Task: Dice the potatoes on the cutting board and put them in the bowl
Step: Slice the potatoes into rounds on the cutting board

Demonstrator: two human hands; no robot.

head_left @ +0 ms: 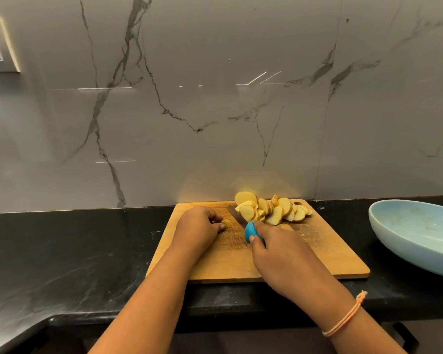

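— Where are the potatoes?
— On the board (pixel 317 251). A heap of slices (pixel 271 209) lies at its 1 o'clock, by the far edge. A small piece (pixel 227 223) sits at about 11 o'clock.
— And the hands?
— The left hand (pixel 197 228) is over that piece, its fingers (pixel 215 216) curled, the tips pinching it against the board. The right hand (pixel 279 254) has its fingers wrapped round the blue handle of the knife (pixel 243 222). The blade points toward 11 o'clock, between the piece and the heap.
— The bowl?
— The bowl (pixel 407 226), pale blue, stands on the black counter (pixel 62 251) at the board's 3 o'clock, apart from it.
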